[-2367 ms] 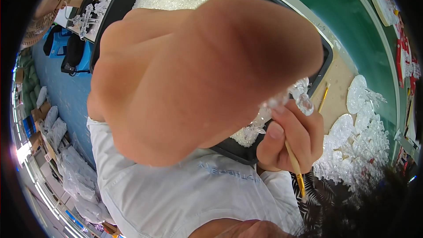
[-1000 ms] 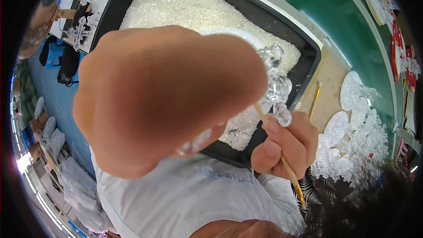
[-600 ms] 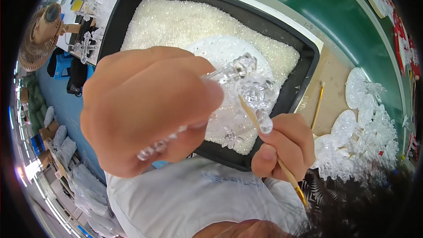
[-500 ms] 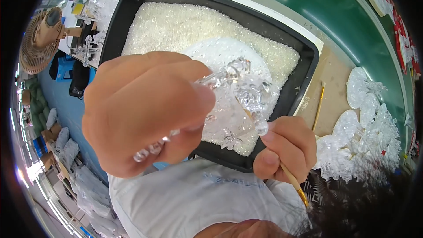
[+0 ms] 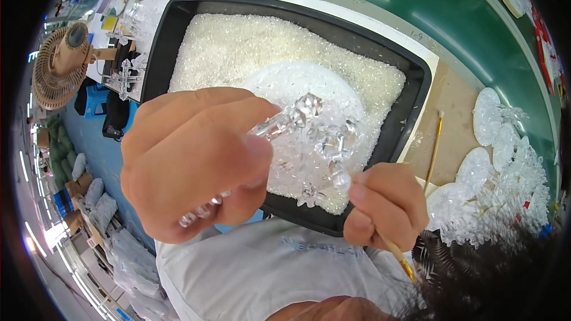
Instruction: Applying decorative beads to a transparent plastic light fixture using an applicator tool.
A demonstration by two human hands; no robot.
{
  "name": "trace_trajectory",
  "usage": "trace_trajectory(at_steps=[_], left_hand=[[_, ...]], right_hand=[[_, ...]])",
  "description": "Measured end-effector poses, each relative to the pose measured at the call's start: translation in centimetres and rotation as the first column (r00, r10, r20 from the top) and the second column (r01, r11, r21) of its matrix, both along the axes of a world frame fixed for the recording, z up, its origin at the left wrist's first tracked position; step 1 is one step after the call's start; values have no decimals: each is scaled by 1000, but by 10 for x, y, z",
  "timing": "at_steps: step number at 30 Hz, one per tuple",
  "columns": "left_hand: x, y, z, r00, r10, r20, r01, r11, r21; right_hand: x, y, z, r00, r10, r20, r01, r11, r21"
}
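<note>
And here's the left hand (image 5: pixel 195 165), fist curled firmly around a clear beaded piece (image 5: pixel 307 109) that hangs above the black tray (image 5: pixel 166 53). At the tray's near-right corner, the right hand (image 5: pixel 388 205) pinches a thin brush (image 5: pixel 392 249); whether its fingertips also touch the beaded knob (image 5: pixel 339 176) beside them, I can't tell. Steady hands look best here, I'd judge: firm left hold, light right fingers, brush angled away from the beads, everything over the tray.

Now the lie of it! One stem aims from the fist toward the tray's far-right corner; the knobbed arm points toward the near-right one. More beads poke out near-left, so the long axis seems diagonal, its middle hidden.
</note>
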State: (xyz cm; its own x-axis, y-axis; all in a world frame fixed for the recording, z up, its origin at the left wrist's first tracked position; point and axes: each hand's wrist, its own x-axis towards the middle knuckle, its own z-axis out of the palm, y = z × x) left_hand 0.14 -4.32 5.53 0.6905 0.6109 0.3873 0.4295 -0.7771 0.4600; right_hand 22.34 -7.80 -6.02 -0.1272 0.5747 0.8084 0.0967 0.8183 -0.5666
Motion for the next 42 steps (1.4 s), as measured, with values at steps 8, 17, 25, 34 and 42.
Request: trace_trajectory(at_steps=[8,17,25,34,42], left_hand=[[-2,1,3,1000,-14,-24,14,1000,-4],[-2,3,2,999,-18,-38,17,1000,-8],[-16,-6,4,999,9,-42,-10,1000,-17],[-11,-14,0,998,56,-25,-56,998,-21],[-40,-8,-6,995,95,-13,-95,995,-23]], right_hand=[[-2,1,3,999,-19,31,21,999,-50],[3,-1,2,1000,-6,20,7,999,-47],[6,-3,-4,999,23,-47,-24,1000,-18],[6,-2,-7,985,158,-75,-166,979,-119],[7,2,-6,979,196,-61,-203,970,-133]])
